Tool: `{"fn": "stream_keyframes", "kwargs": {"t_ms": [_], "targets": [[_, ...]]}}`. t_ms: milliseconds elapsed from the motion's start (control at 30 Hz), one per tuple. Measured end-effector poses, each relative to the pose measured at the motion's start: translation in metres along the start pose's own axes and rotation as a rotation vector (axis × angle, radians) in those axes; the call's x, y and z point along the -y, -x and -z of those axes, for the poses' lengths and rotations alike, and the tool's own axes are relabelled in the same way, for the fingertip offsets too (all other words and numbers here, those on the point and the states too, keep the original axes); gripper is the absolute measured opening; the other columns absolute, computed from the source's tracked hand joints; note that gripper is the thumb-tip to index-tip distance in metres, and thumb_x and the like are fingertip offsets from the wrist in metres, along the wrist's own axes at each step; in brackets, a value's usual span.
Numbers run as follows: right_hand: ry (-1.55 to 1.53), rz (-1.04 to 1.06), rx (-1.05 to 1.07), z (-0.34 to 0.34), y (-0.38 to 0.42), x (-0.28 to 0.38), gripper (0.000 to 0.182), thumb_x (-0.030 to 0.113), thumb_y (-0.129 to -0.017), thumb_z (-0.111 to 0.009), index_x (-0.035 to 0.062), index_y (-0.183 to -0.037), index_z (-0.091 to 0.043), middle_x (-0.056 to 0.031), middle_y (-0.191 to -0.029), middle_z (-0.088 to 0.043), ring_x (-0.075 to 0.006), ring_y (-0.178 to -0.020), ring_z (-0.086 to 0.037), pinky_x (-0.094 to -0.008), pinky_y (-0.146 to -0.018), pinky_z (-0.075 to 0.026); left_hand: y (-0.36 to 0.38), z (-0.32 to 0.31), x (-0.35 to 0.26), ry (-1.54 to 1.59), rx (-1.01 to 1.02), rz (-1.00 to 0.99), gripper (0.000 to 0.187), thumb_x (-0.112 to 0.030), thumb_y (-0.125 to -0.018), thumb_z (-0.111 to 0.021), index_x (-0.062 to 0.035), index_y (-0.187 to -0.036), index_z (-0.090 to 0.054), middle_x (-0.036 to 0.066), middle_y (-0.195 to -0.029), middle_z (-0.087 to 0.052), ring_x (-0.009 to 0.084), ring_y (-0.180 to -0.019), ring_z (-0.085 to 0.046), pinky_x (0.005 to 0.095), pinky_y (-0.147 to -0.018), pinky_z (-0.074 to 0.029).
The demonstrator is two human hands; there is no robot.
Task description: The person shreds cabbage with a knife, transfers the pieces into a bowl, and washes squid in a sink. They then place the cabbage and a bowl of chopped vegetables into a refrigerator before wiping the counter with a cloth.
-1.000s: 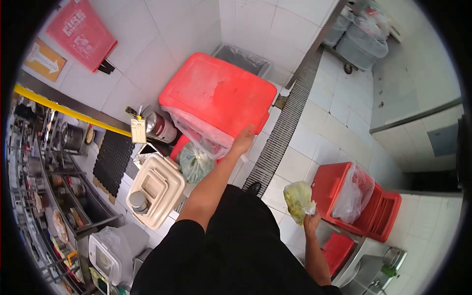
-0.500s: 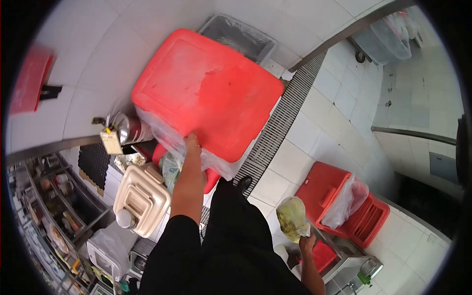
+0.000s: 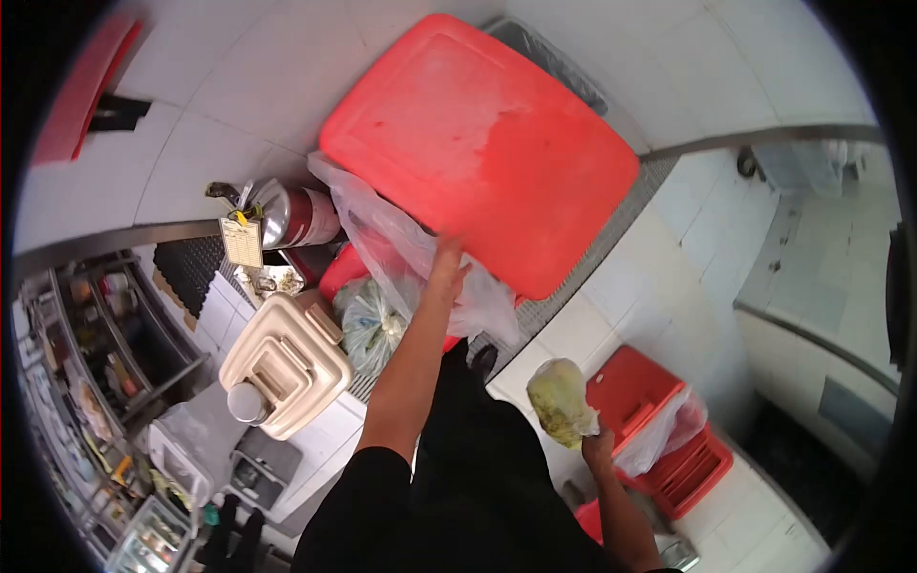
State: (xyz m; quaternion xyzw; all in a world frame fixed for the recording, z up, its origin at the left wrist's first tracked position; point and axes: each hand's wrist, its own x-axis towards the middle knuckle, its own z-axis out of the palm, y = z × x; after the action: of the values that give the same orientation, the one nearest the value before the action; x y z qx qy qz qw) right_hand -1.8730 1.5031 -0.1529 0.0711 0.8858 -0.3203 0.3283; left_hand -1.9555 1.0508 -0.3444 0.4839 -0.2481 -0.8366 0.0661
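Left hand reaches forward to the near edge of the large red bin lid, fingers curled at the rim where the clear bin liner spills out; whether it grips lid or liner cannot be told. Right hand hangs low at the person's side, closed around the neck of a small clear bag of yellow-green scraps, bag standing upright above the fist. The red bin lies ahead and left of that bag, lid's long axis running from upper left to lower right; left hand is on it, right hand well apart. A second, smaller red bin with liner sits just beside the right hand. Beige jerrycan and knotted green-tinted bag left of the forearm. Yellow tag on a fire extinguisher: writing too small to read.
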Motion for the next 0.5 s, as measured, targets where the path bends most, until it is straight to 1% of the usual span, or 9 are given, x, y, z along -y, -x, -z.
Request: {"fn": "stream_keyframes", "kwargs": {"t_ms": [33, 67, 200, 233, 267, 333, 367, 400, 500], "targets": [[0.139, 0.144, -0.010, -0.002, -0.012, 0.012, 0.027, 0.020, -0.091, -0.062, 0.0072, -0.114, -0.067, -0.0181, -0.100, -0.071, -0.0300, -0.100, -0.069, -0.0362, -0.082, -0.051, -0.013, -0.016, -0.010, -0.120, 0.041, -0.066, 0.066, -0.042, -0.087, -0.061, -0.0242, -0.146, -0.038, 0.012, -0.157, -0.028, 0.0361, -0.140, -0.032, 0.0606, -0.106, -0.030], [0.170, 0.136, -0.002, -0.002, -0.013, 0.019, 0.027, 0.020, -0.091, -0.062, 0.0072, -0.114, -0.067, -0.0181, -0.100, -0.071, -0.0300, -0.100, -0.069, -0.0362, -0.082, -0.051, -0.002, -0.009, -0.006, -0.094, 0.031, -0.048, 0.066, -0.042, -0.087, -0.061, -0.0242, -0.146, -0.038, 0.012, -0.157, -0.028, 0.0361, -0.140, -0.032, 0.0606, -0.106, -0.030], [0.339, 0.271, -0.009, -0.021, -0.043, 0.080, 0.028, 0.012, -0.084, -0.060, 0.0100, -0.111, -0.068, -0.0205, -0.091, -0.069, -0.0381, -0.089, -0.067, -0.0430, -0.073, -0.053, 0.007, 0.008, -0.034, -1.770, -0.007, -0.372, 0.074, -0.037, -0.083, -0.064, -0.0186, -0.149, -0.038, 0.015, -0.155, -0.032, 0.0325, -0.144, -0.030, 0.0653, -0.111, -0.020], [0.310, 0.331, -0.035, -0.027, -0.051, 0.093, 0.030, 0.011, -0.081, -0.059, 0.0105, -0.110, -0.068, -0.0216, -0.089, -0.068, -0.0405, -0.086, -0.066, -0.0456, -0.071, -0.053, 0.023, 0.028, -0.053, -2.035, 0.143, -0.189, 0.069, -0.037, -0.081, -0.065, -0.0147, -0.143, -0.046, 0.015, -0.151, -0.038, 0.0322, -0.141, -0.034, 0.0653, -0.111, -0.021], [0.314, 0.334, -0.043, -0.033, -0.060, 0.105, 0.030, 0.011, -0.081, -0.059, 0.0105, -0.110, -0.068, -0.0216, -0.089, -0.068, -0.0405, -0.086, -0.066, -0.0456, -0.071, -0.053, 0.030, 0.057, -0.055, -2.030, 0.146, -0.198, 0.069, -0.037, -0.081, -0.065, -0.0147, -0.143, -0.046, 0.015, -0.151, -0.038, 0.0322, -0.141, -0.034, 0.0653, -0.111, -0.021], [0.319, 0.302, -0.096, -0.045, -0.082, 0.131, 0.032, 0.010, -0.080, -0.059, 0.0104, -0.111, -0.068, -0.0231, -0.088, -0.067, -0.0422, -0.087, -0.066, -0.0474, -0.072, -0.053, 0.042, 0.107, -0.042, -2.059, -0.062, -0.194, 0.053, -0.031, -0.081, -0.066, -0.0156, -0.131, -0.057, 0.011, -0.141, -0.049, 0.0317, -0.131, -0.044, 0.0578, -0.104, -0.038], [0.295, 0.404, -0.115, -0.052, -0.097, 0.141, 0.034, 0.010, -0.080, -0.058, 0.0106, -0.112, -0.067, -0.0236, -0.089, -0.067, -0.0428, -0.088, -0.065, -0.0479, -0.073, -0.052, 0.049, 0.114, -0.035, -2.063, -0.061, -0.183, 0.053, -0.031, -0.081, -0.066, -0.0156, -0.131, -0.057, 0.011, -0.141, -0.049, 0.0317, -0.131, -0.044, 0.0578, -0.104, -0.038], [0.264, 0.505, -0.132, -0.062, -0.114, 0.148, 0.036, 0.010, -0.079, -0.058, 0.0109, -0.114, -0.067, -0.0241, -0.090, -0.067, -0.0434, -0.089, -0.065, -0.0485, -0.074, -0.052, 0.056, 0.122, -0.030, -1.973, -0.117, -0.306, 0.050, -0.030, -0.081, -0.067, -0.0145, -0.128, -0.059, 0.011, -0.138, -0.051, 0.0315, -0.129, -0.047, 0.0553, -0.102, -0.041], [0.294, 0.405, -0.073, -0.091, -0.164, 0.162, 0.038, 0.012, -0.081, -0.056, 0.0114, -0.118, -0.065, -0.0241, -0.095, -0.067, -0.0436, -0.092, -0.064, -0.0486, -0.077, -0.052, 0.066, 0.132, -0.015, -1.780, -0.196, -0.475, 0.042, -0.028, -0.082, -0.066, -0.0119, -0.120, -0.063, 0.012, -0.129, -0.057, 0.0326, -0.122, -0.052, 0.0508, -0.099, -0.045]]}}
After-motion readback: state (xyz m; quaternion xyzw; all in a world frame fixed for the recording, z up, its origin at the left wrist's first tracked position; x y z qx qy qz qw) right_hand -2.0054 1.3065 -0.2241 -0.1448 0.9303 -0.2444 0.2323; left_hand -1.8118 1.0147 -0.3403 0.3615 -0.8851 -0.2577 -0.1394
